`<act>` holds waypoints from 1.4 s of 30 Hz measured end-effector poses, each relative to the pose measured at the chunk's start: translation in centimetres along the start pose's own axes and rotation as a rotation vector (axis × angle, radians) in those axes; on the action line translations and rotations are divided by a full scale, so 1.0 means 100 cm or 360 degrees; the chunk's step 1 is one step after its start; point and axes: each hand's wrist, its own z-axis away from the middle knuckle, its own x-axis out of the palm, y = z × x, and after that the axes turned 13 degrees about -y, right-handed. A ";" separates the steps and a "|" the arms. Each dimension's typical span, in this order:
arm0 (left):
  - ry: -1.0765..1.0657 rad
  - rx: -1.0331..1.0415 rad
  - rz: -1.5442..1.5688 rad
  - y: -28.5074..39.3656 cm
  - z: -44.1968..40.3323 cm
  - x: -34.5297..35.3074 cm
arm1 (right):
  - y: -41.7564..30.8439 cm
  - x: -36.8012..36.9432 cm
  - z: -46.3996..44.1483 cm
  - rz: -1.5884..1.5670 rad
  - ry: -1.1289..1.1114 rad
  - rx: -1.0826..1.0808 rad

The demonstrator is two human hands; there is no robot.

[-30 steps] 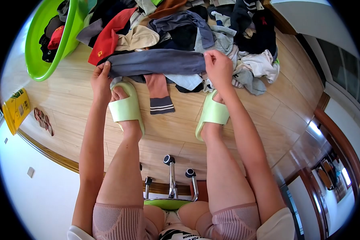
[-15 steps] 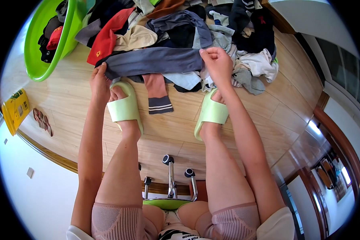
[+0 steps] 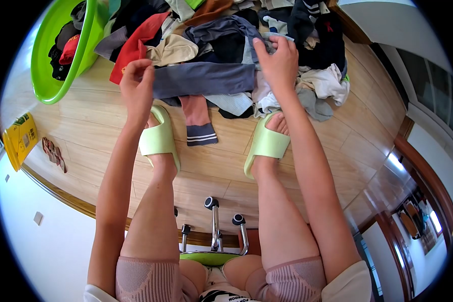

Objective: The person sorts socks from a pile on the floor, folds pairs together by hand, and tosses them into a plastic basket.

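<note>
A long grey-blue sock (image 3: pixel 204 79) lies stretched flat across the front of a clothes pile. My left hand (image 3: pixel 136 88) is over its left end, fingers loosely bent with the thumb apart, and it covers part of a red sock (image 3: pixel 138 43). Farther up on the right, my right hand (image 3: pixel 281 63) hovers with thumb and fingers spread, beside a crumpled grey-blue sock (image 3: pixel 226 27). Whether its fingertips touch that fabric I cannot tell. A beige sock (image 3: pixel 173 49) and a rust-coloured sock with a striped dark cuff (image 3: pixel 199 118) lie nearby.
A green basin (image 3: pixel 60 93) holding dark and red items stands at the upper left. White and grey socks (image 3: pixel 324 83) lie right of my right hand. My feet wear pale green slippers (image 3: pixel 158 141). A yellow container (image 3: pixel 20 141) is at the left, a chair base (image 3: pixel 215 221) below.
Both hands have let go of the long grey-blue sock, which now rests on the pile. My left hand moved right and slightly up; my right hand moved up toward the crumpled sock.
</note>
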 end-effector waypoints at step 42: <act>-0.0772 -0.0814 0.0811 0.023 0.035 -0.050 | -0.045 0.004 0.051 -0.2290 -0.0704 0.0664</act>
